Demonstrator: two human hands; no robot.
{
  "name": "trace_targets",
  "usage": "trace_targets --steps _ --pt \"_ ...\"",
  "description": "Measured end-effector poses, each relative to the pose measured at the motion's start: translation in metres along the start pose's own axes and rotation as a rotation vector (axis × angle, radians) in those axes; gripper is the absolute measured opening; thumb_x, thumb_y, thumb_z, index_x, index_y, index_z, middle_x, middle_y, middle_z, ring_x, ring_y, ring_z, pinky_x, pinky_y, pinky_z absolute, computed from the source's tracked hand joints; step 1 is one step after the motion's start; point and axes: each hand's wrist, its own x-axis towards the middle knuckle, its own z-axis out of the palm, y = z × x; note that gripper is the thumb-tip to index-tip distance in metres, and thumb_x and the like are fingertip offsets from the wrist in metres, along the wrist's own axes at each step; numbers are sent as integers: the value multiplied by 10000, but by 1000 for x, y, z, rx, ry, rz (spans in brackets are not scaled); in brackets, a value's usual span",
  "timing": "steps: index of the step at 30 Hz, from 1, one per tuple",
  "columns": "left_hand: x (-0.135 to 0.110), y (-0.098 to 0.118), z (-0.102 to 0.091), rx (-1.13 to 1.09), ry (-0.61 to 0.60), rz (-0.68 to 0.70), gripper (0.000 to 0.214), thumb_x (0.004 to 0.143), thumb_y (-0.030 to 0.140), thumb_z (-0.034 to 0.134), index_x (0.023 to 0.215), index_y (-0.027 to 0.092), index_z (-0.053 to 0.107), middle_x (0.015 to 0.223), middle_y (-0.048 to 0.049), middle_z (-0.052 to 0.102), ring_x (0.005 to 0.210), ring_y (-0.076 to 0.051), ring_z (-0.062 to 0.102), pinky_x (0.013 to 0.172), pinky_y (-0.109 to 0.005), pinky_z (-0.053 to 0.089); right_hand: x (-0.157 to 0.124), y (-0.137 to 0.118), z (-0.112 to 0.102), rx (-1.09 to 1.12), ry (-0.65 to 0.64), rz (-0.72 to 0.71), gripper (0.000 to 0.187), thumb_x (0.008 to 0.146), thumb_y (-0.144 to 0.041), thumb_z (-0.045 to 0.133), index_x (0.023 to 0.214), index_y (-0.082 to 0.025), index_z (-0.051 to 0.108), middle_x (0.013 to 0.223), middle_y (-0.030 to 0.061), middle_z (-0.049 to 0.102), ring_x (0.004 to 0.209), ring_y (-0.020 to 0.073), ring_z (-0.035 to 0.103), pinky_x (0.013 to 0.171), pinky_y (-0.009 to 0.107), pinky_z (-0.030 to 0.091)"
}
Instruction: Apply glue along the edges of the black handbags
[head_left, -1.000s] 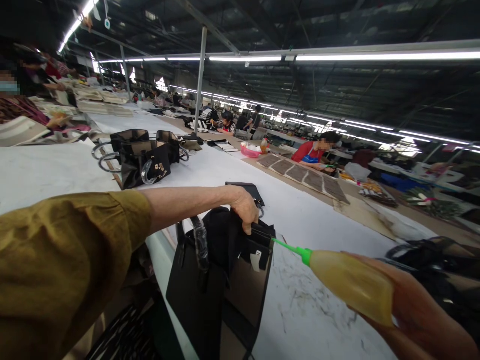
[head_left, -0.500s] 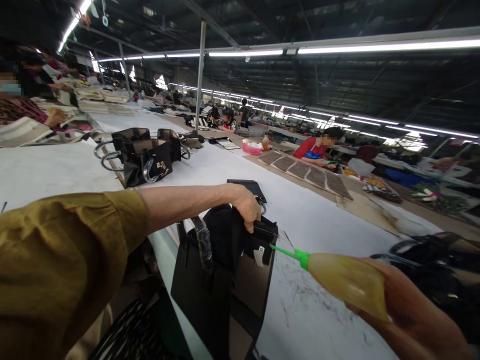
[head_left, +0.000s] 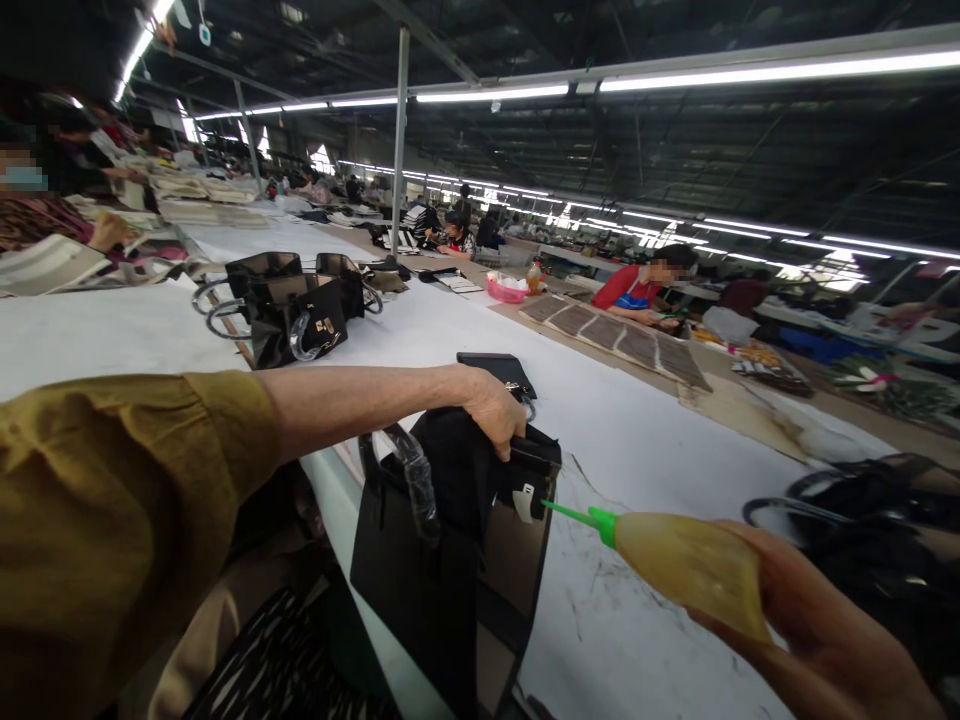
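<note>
A black handbag [head_left: 420,580] with plastic-wrapped handles stands at the table's near edge, its brownish lining showing. My left hand [head_left: 495,408] reaches across and is closed on the bag's top edge; the fingertips are partly hidden behind the black material. A white label [head_left: 523,503] lies on the black inner part just below that hand. My right hand [head_left: 810,610] is wrapped round a yellowish squeeze glue bottle [head_left: 682,560] with a green nozzle. The nozzle's tip is at the bag's inner edge, right beside the label; whether it touches I cannot tell.
Several finished-looking black handbags [head_left: 292,310] stand at the left on the white-covered table [head_left: 637,430]. More black bags [head_left: 885,540] lie at the right. A pink basket [head_left: 507,290] and brown panels [head_left: 615,335] are farther back, near a co-worker in red [head_left: 630,290].
The bag and my left hand appear slightly lower and to the right. The glue nozzle stays by the bag's inner edge, now a little lower beside the label.
</note>
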Motion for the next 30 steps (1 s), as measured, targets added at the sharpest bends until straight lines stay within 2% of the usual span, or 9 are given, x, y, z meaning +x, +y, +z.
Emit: trace_targets --steps 4,8,11,15,18,23,26,30 --pt "-4 5 0 68 -14 7 277 758 222 567 989 106 668 838 -51 677 702 -170 569 614 -243 413 1 8 -7 16 -130 -13 472 667 -443 688 1057 -212 559 938 73 673 780 283 649 596 282 569" --pt "-6 6 1 74 -17 11 288 769 231 552 1013 119 658 900 -45 682 755 -166 579 647 -230 423 4 17 -15 -43 -143 -44 439 666 -424 686 1051 -237 590 969 53 672 816 291 647 632 296 574" --pt "-5 2 4 43 -11 33 308 753 274 572 1011 129 658 906 -39 684 754 -164 586 637 -221 429 4 20 -17 -54 -151 -26 483 670 -422 691 1107 -269 553 1038 36 653 897 297 629 681 288 566" --pt "-2 -6 9 1 17 71 314 730 306 566 981 148 668 864 -33 685 699 -163 589 598 -224 431 5 13 -13 8 -82 65 499 680 -454 685 1112 -262 525 1039 50 651 904 317 625 596 285 574" --pt "0 -10 13 2 45 76 318 725 323 553 966 151 668 819 -34 681 682 -164 585 575 -225 425 5 7 -10 28 -93 95 494 676 -464 687 1092 -244 533 1025 61 656 910 327 621 574 287 573" --pt "0 -13 18 -10 87 78 290 720 316 546 928 154 667 810 -28 674 676 -152 576 580 -215 420 2 15 -8 35 -117 57 475 670 -447 700 1071 -249 538 991 47 667 875 302 636 632 280 569" --pt "-2 -12 20 -20 101 65 278 719 310 544 919 159 663 792 -17 669 648 -141 564 556 -207 410 -2 21 -7 29 -127 56 476 669 -445 703 1077 -255 546 1006 47 668 878 303 635 606 274 572" --pt "-3 -11 20 -47 114 49 270 719 306 543 916 165 659 784 -10 668 637 -139 561 542 -206 405 -7 26 -6 -22 -133 -67 383 701 -405 684 1040 -260 581 979 41 677 788 265 658 601 254 570"
